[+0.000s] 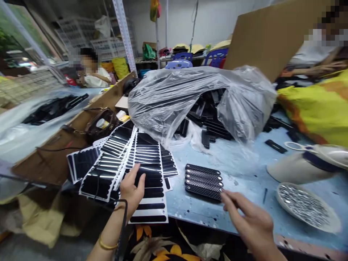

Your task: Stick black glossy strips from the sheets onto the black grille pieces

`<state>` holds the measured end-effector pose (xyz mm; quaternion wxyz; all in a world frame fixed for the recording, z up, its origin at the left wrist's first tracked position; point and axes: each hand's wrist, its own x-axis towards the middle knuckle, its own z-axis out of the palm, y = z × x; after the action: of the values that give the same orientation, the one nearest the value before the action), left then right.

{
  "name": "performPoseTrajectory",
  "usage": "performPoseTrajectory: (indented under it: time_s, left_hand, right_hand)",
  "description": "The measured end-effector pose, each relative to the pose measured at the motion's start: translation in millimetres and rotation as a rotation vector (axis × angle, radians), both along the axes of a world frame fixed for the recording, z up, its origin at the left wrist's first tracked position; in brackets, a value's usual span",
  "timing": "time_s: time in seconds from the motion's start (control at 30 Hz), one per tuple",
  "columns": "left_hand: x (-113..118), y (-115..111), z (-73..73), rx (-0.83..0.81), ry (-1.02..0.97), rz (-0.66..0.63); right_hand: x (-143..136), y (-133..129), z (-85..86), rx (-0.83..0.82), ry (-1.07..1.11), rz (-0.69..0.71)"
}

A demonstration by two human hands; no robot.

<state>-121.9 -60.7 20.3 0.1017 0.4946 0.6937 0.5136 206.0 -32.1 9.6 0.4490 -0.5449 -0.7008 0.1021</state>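
My left hand (132, 190) rests on a white sheet of black strip stickers (150, 206), thumb and forefinger apart. More such sheets (100, 181) lie fanned out to its left and behind it. Several black bars with a textured, perforated face (203, 179) lie side by side on the blue table, with small shiny round pieces at some of their ends. At the near right corner of these bars, the fingertips of my right hand (251, 217) are pinched together. Whatever they hold, if anything, is too small to make out.
Right of my right hand sits a dish of small silver metal pieces (303, 206), beside a whitish jug (299, 165). A clear plastic bag (168, 98) of black parts stands at the back. A cardboard panel (261, 40) rises behind it. Two other people sit farther off.
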Motion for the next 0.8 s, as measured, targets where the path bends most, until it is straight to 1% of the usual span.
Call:
performPoseTrajectory:
  time_s: [0.03, 0.1, 0.13, 0.17, 0.2, 0.23, 0.3, 0.33, 0.43, 0.5, 0.6, 0.7, 0.8]
  left_hand:
    - [-12, -15, -7.6, -0.027, 0.034, 0.06]
    - [-27, -46, -24.6, -0.114, -0.002, 0.121]
    - [-29, -60, -32.5, -0.158, -0.037, 0.149]
    - [-28, -73, -39.4, -0.193, -0.079, 0.185]
    - [-25, -84, -45.0, -0.221, -0.129, 0.22]
    - [-21, -93, -49.1, -0.24, -0.192, 0.254]
    - [-12, -102, -52.6, -0.274, -0.39, 0.274]
    - [-7, -104, -52.1, -0.298, -0.53, 0.25]
    - [1, -105, -44.1, -0.357, -0.977, 0.114]
    - [3, -106, -37.1, -0.362, -1.159, 0.038]
    - [4, -106, -30.8, -0.378, -1.246, -0.023]
    - [7, -104, -30.1, -0.406, -1.285, -0.113]
    - [13, -99, -29.8, -0.38, -1.317, -0.194]
  right_hand:
    - [-16, -12, 3.6, 0.059, 0.007, 0.118]
    - [-50, -30, 8.4, 0.145, 0.05, 0.397]
    - [-65, -36, 9.2, 0.106, 0.035, 0.546]
    - [-80, -40, 8.8, 0.076, 0.029, 0.648]
    - [-92, -41, 7.1, 0.051, 0.022, 0.716]
    - [-102, -41, 4.3, 0.038, 0.016, 0.753]
    - [-115, -39, -3.5, 0.067, 0.022, 0.756]
    - [-120, -38, -7.6, 0.089, 0.028, 0.75]
    - [-127, -40, -16.9, 0.108, 0.028, 0.742]
    - [-130, -45, -18.9, 0.108, 0.011, 0.743]
    - [-133, -54, -18.2, 0.1, -0.03, 0.758]
    - [-139, -62, -18.1, 0.049, -0.076, 0.772]
    - [-146, -65, -21.6, 0.016, -0.1, 0.76]
